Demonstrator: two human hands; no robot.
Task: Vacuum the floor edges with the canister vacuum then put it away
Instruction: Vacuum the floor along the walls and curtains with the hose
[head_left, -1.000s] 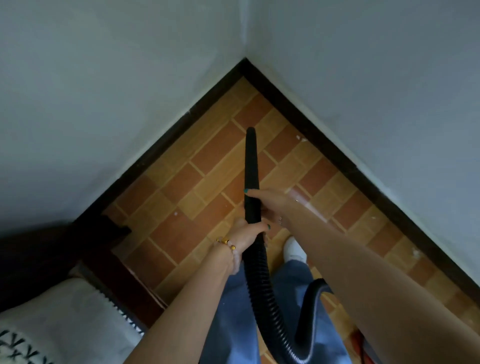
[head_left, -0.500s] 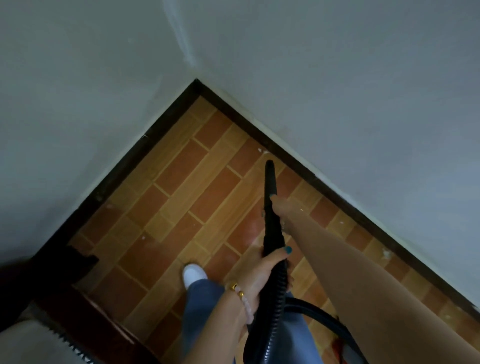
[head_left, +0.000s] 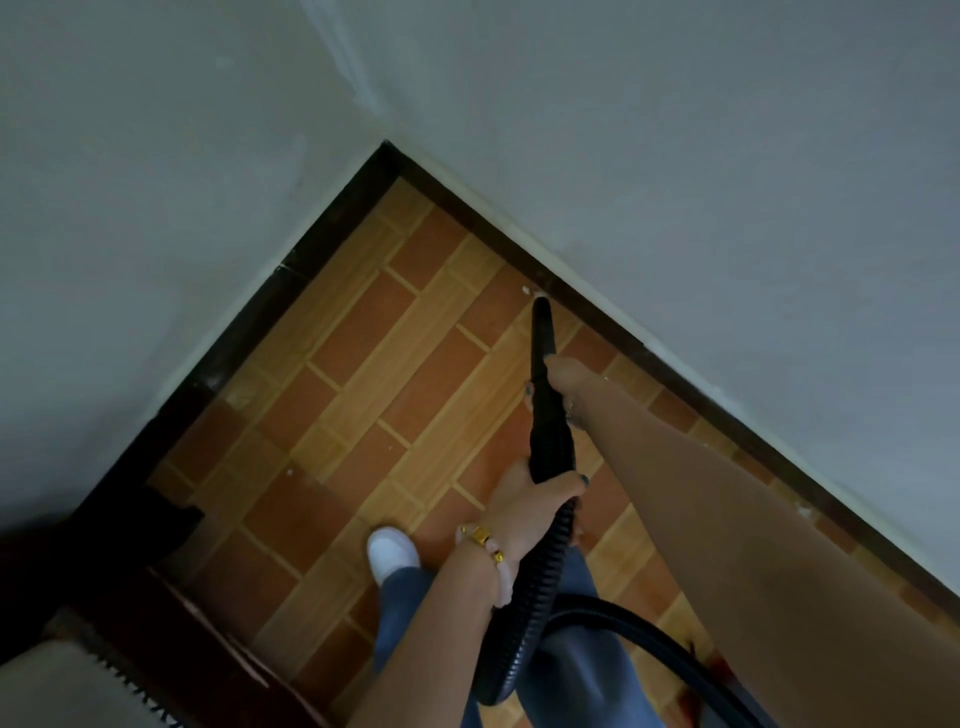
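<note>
A black vacuum nozzle (head_left: 543, 332) points at the dark baseboard (head_left: 597, 312) of the right wall, its tip next to small white specks (head_left: 531, 291) on the tiled floor (head_left: 374, 374). My right hand (head_left: 566, 376) grips the nozzle near its front. My left hand (head_left: 524, 506), with a gold bracelet, holds the nozzle's rear where the ribbed black hose (head_left: 535, 597) begins. The hose loops down past my legs and a smooth black tube (head_left: 649, 631) runs off to the lower right. The canister itself is out of view.
Two grey walls meet in a corner (head_left: 384, 148) at upper centre. Dark wooden furniture (head_left: 171, 587) and a light cushion (head_left: 57, 686) fill the lower left. My white shoe (head_left: 389, 553) stands on the tiles.
The nozzle has swung from the middle of the floor to the right wall's baseboard. The view has turned right, and my left foot has stepped forward.
</note>
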